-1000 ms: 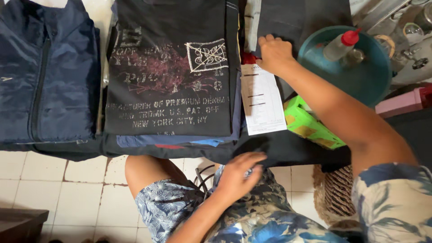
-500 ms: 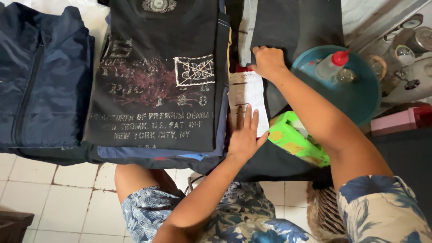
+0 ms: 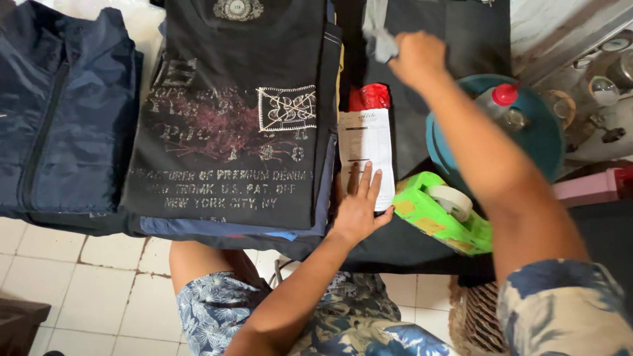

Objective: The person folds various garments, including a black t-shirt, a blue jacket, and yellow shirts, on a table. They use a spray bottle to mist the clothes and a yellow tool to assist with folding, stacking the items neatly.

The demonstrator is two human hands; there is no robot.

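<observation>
My left hand point(image 3: 359, 207) lies flat with fingers spread on the lower end of a white printed paper slip point(image 3: 366, 148) on the dark table. My right hand point(image 3: 415, 56) is raised further back, closed on a piece of grey cloth point(image 3: 379, 36) that hangs from it. A small red packet point(image 3: 369, 97) sits at the slip's far end. Left of the slip lies a stack of folded black printed T-shirts point(image 3: 234, 125).
A folded navy zip jacket point(image 3: 62, 112) lies at far left. A green tape dispenser point(image 3: 445, 211) sits right of the slip, beside a teal basin point(image 3: 547, 135) holding a red-capped bottle point(image 3: 498, 102). White tiled floor point(image 3: 99, 290) shows below.
My left hand rose from my lap and pressed flat onto the paper slip. My right hand lifted away from the slip's top, holding grey cloth.
</observation>
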